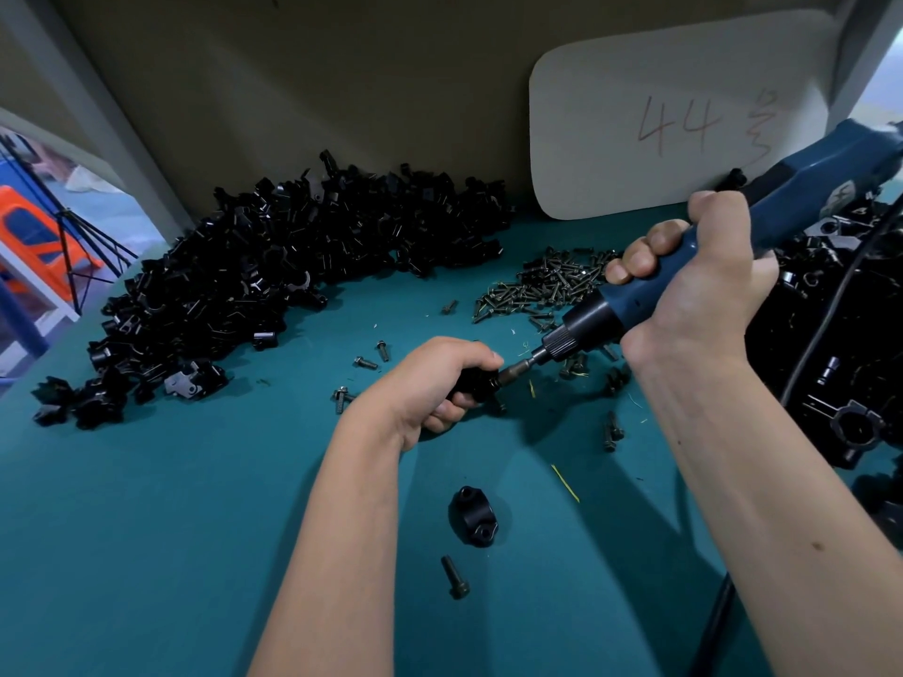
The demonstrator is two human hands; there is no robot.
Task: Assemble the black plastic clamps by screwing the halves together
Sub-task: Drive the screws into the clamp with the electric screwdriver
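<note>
My left hand [430, 383] grips a black plastic clamp [476, 383] just above the teal table, mostly hidden under my fingers. My right hand [694, 280] holds a blue electric screwdriver [684, 271] slanted down to the left. Its bit [518, 366] meets the right side of the held clamp. A loose black clamp half [473, 516] lies on the mat nearer to me, with a single dark screw [454, 576] just below it. A heap of dark screws [542, 285] sits behind the screwdriver's nose.
A big pile of black clamp halves [273, 285] spreads across the back left of the teal table [171, 530]. More black parts [850, 364] are heaped at the right, crossed by the tool's black cable [826, 315]. Stray screws [611, 432] dot the middle. A white board [674, 114] leans on the back wall.
</note>
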